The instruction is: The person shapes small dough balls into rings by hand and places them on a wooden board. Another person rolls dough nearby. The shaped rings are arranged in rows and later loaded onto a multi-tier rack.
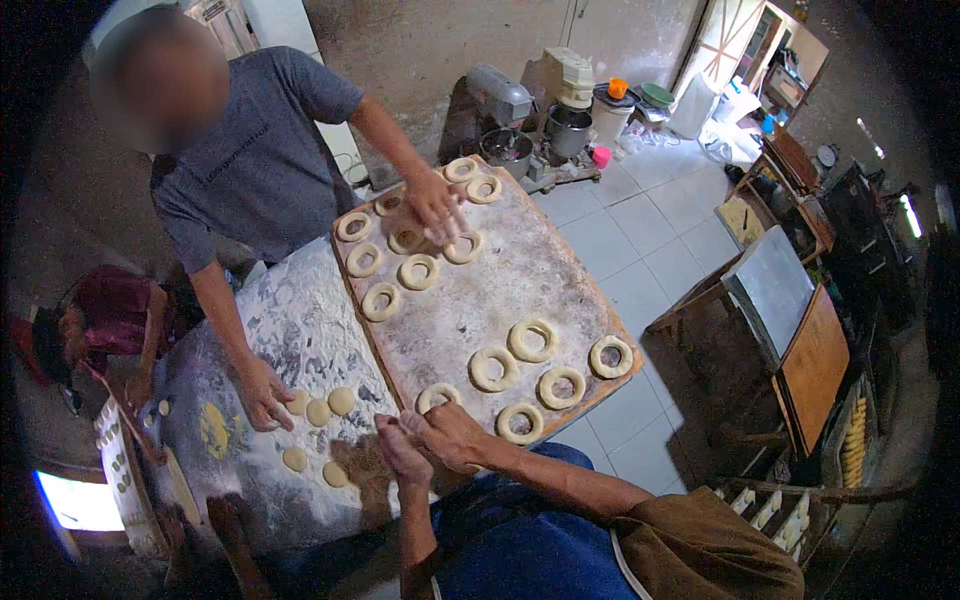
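Note:
My left hand (403, 455) and my right hand (447, 436) meet at the near left corner of a floured wooden board (490, 280). Both look closed, fingers bent or pressed together; whatever may lie between them is hidden. A dough ring (426, 396) lies just beyond my right hand, partly covered by it. To its right, several more dough rings (476, 370) rest on the board's near half. Flattened dough rounds (341, 402) sit on the floury table (290, 285), left of my hands.
Across the table a co-worker's hand (437, 205) touches the rings at the board's far end; their other hand (262, 392) is by the dough rounds. Another person (120, 320) is at the far left. Stand mixers (500, 95) line the wall. A wooden stand (700, 300) holds trays, right.

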{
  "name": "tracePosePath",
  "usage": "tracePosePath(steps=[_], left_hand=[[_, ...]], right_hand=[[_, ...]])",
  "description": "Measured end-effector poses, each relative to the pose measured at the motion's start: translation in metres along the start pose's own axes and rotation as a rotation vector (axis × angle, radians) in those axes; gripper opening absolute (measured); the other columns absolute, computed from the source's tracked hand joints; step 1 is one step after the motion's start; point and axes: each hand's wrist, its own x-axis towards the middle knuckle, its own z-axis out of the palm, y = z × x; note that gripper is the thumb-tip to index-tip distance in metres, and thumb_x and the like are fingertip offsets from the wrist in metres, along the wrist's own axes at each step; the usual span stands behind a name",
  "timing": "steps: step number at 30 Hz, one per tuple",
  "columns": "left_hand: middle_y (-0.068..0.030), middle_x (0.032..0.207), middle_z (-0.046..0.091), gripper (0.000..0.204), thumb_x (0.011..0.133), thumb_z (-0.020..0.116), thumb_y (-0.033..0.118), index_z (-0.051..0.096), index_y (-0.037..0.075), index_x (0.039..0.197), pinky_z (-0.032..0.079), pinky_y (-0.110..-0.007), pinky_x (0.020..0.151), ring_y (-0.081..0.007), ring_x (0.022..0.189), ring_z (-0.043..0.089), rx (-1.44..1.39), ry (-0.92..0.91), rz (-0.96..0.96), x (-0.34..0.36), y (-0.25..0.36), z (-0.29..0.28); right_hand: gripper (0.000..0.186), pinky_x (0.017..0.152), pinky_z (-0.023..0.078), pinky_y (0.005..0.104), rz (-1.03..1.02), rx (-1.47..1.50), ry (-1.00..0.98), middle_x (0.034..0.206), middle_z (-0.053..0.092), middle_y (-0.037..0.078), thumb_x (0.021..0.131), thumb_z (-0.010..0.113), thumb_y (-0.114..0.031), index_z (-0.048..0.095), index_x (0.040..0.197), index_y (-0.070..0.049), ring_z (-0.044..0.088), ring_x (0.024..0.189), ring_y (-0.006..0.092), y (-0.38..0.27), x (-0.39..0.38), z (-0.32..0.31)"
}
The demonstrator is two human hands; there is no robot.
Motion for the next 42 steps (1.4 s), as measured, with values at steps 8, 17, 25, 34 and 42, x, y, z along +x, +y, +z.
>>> tracePosePath(steps=[8, 17, 25, 34, 42], left_hand=[[-0.0089, 0.087, 0.057, 0.036, 0.093, 0.053, 0.035, 0.057, 0.002, 0.105, 0.044, -0.044, 0.077, -0.0273, 0.085, 0.057, -0.05, 0.049, 0.082, -0.025, -0.006, 0.033], [-0.0018, 0.077, 0.036, 0.033, 0.097, 0.041, 0.04, 0.037, 0.011, 0.082, 0.034, -0.033, 0.062, -0.0164, 0.069, 0.038, -0.994, -0.179, -0.525, -0.031, -0.002, 0.078], [0.0024, 0.074, 0.036, 0.028, 0.094, 0.043, 0.035, 0.039, 0.011, 0.079, 0.032, -0.027, 0.061, -0.0106, 0.068, 0.037, -0.077, -0.291, 0.135, -0.047, 0.043, 0.171], [-0.0016, 0.076, 0.049, 0.027, 0.098, 0.037, 0.027, 0.045, 0.009, 0.08, 0.039, -0.031, 0.068, -0.0164, 0.073, 0.046, 0.046, -0.181, -0.025, -0.063, 0.09, 0.231], [-0.0007, 0.075, 0.044, 0.026, 0.096, 0.044, 0.027, 0.042, 0.006, 0.081, 0.039, -0.035, 0.063, -0.0167, 0.07, 0.043, 0.136, -0.474, 0.108, -0.051, 0.063, 0.248]], right_hand=[[0.064, 0.057, 0.047, 0.0452, -0.284, -0.008, 0.008, 0.061, 0.057, 0.023, 0.101, 0.036, -0.049, 0.065, 0.074, 0.001, 0.057, 0.055, 0.0407, 0.013, -0.027, -0.033], [0.056, 0.059, 0.049, 0.0426, -0.111, 0.053, -0.062, 0.064, 0.06, 0.019, 0.099, 0.045, -0.046, 0.065, 0.077, 0.001, 0.06, 0.057, 0.0292, 0.033, -0.054, -0.101], [0.056, 0.058, 0.048, 0.0465, -0.048, -0.041, 0.095, 0.064, 0.061, 0.024, 0.099, 0.045, -0.043, 0.066, 0.074, 0.003, 0.062, 0.059, 0.0399, 0.051, -0.072, -0.148], [0.072, 0.054, 0.042, 0.0479, -0.069, 0.0, 0.254, 0.055, 0.049, 0.024, 0.1, 0.033, -0.054, 0.055, 0.064, 0.005, 0.052, 0.051, 0.0399, 0.081, -0.088, -0.172], [0.074, 0.052, 0.039, 0.046, -0.014, 0.123, 0.272, 0.055, 0.047, 0.023, 0.101, 0.031, -0.055, 0.056, 0.07, 0.007, 0.048, 0.05, 0.0349, 0.08, -0.097, -0.204]])
